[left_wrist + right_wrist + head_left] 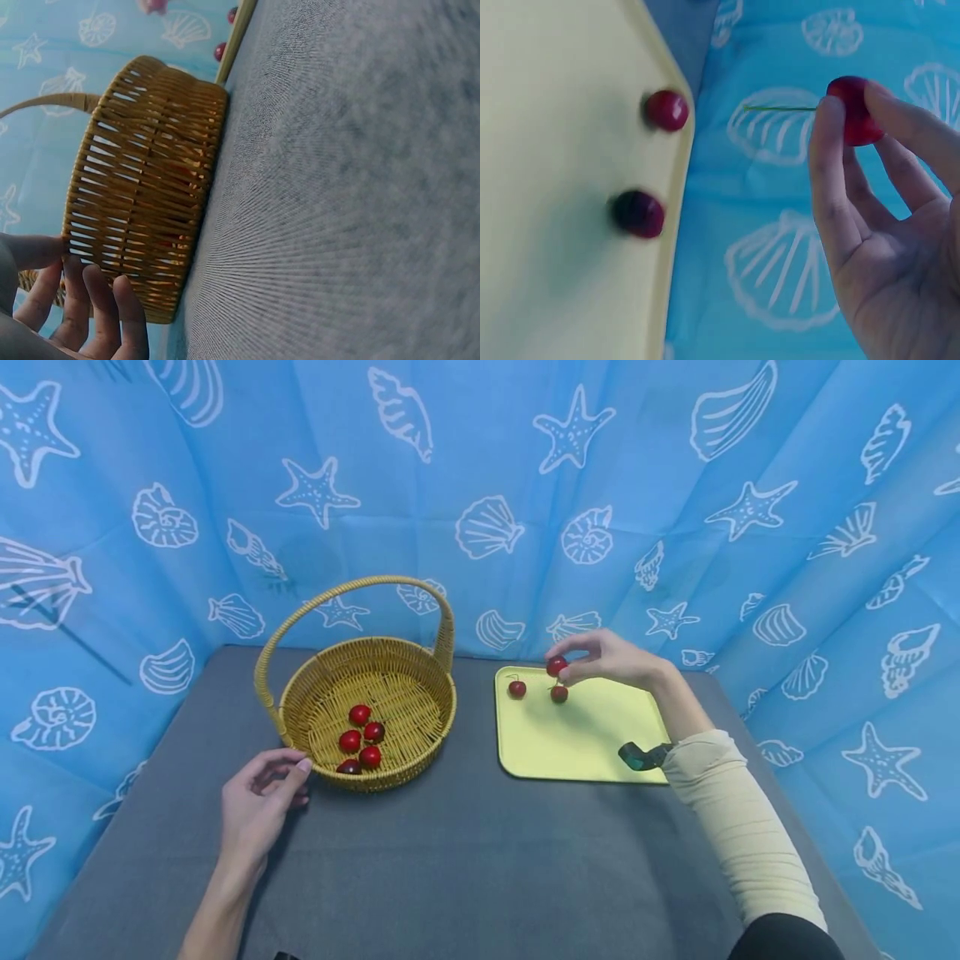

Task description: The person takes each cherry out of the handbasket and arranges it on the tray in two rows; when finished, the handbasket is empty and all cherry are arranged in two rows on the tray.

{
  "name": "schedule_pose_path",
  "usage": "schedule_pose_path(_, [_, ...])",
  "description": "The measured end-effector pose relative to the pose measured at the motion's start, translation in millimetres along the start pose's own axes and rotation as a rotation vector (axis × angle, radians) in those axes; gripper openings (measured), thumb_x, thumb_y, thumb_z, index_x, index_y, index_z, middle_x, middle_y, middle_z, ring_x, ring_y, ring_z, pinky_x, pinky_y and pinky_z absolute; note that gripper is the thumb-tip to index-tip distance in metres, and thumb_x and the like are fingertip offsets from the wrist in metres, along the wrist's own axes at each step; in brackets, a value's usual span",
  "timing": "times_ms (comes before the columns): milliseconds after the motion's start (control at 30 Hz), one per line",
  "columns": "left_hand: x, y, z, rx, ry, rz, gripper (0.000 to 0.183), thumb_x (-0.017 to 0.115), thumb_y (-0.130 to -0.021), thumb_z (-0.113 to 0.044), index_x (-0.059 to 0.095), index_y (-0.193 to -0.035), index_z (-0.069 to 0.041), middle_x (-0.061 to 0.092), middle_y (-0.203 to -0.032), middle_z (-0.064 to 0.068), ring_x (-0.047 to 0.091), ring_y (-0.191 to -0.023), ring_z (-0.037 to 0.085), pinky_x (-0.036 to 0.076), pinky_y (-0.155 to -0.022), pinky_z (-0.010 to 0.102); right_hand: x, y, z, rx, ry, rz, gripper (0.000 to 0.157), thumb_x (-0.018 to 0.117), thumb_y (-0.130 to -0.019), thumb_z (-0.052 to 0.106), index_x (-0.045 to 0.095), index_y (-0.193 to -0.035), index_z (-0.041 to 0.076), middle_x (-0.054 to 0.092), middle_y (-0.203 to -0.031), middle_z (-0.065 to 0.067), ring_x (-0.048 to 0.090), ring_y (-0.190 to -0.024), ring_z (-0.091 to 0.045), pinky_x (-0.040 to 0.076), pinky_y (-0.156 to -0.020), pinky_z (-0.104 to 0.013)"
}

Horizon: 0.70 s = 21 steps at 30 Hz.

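Observation:
A red cherry (853,111) with a thin green stem is pinched between the thumb and fingertips of my right hand (611,660), raised over the back of the yellow tray (585,756). Two more cherries lie on that tray, one cherry (517,689) at its left end and another cherry (558,694) below the held one. My left hand (262,793) grips the near left rim of a round wicker basket (408,768), thumb and fingers at the edge. Inside the basket, several cherries (370,757) sit toward the front.
The basket's tall arched handle (352,583) rises above its rim. A grey cloth (465,868) covers the table under basket and tray. Behind stands a blue curtain (510,460) with white shells and starfish. A dark strap piece (641,756) hangs at my right wrist over the tray.

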State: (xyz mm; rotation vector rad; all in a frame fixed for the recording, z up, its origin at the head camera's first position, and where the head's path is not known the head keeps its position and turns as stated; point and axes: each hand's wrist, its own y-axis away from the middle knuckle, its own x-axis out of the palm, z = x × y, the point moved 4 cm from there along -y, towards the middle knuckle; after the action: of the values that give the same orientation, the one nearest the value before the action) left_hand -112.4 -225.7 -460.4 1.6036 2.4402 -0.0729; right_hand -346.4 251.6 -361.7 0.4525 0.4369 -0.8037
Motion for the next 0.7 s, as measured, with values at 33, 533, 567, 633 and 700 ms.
schedule_pose_path(33, [-0.1,-0.1,0.0,-0.003,-0.001,0.001,0.034,0.078,-0.103,-0.028,0.07,-0.129,-0.008,0.074,-0.098,-0.009,0.076,-0.079,0.01,0.068,-0.07,0.026,-2.5,3,-6,0.011,-0.02,-0.017,0.038,0.078,-0.102,0.016,0.069,-0.138,0.007,0.072,-0.137,-0.011,0.076,-0.121,-0.023,0.063,-0.105,-0.034])
schedule_pose_path(533, [-0.4,0.1,0.3,-0.007,-0.01,0.009,0.034,0.077,-0.104,-0.029,0.069,-0.129,-0.008,0.072,-0.098,-0.009,0.076,-0.08,0.011,0.068,-0.072,0.026,-11.0,34,-81,0.138,0.031,-0.178,0.045,0.071,-0.106,0.017,0.063,-0.147,0.001,0.054,-0.162,-0.023,0.056,-0.149,-0.04,0.057,-0.105,-0.025])
schedule_pose_path(567, [-0.3,0.0,0.4,-0.007,-0.012,0.011,0.034,0.077,-0.104,-0.03,0.069,-0.13,-0.008,0.072,-0.098,-0.01,0.076,-0.08,0.011,0.068,-0.072,0.026,-10.1,35,-85,0.142,0.017,-0.179,0.045,0.07,-0.106,0.015,0.062,-0.148,0.0,0.052,-0.163,-0.024,0.059,-0.147,-0.04,0.058,-0.105,-0.025])
schedule_pose_path(633, [-0.1,-0.3,0.8,-0.009,-0.018,0.016,0.035,0.076,-0.104,-0.031,0.069,-0.13,-0.009,0.071,-0.098,-0.012,0.076,-0.081,0.01,0.068,-0.073,0.026,-8.6,36,-92,0.147,-0.007,-0.184,0.046,0.07,-0.106,0.012,0.06,-0.148,-0.004,0.05,-0.164,-0.027,0.065,-0.14,-0.038,0.061,-0.105,-0.027])
schedule_pose_path(700, [0.2,-0.5,1.0,-0.011,-0.022,0.019,0.036,0.076,-0.104,-0.032,0.069,-0.131,-0.01,0.07,-0.099,-0.013,0.076,-0.082,0.01,0.068,-0.073,0.026,-7.4,38,-98,0.157,-0.01,-0.201,0.045,0.071,-0.106,0.011,0.061,-0.147,-0.005,0.052,-0.162,-0.029,0.068,-0.137,-0.037,0.063,-0.104,-0.03])
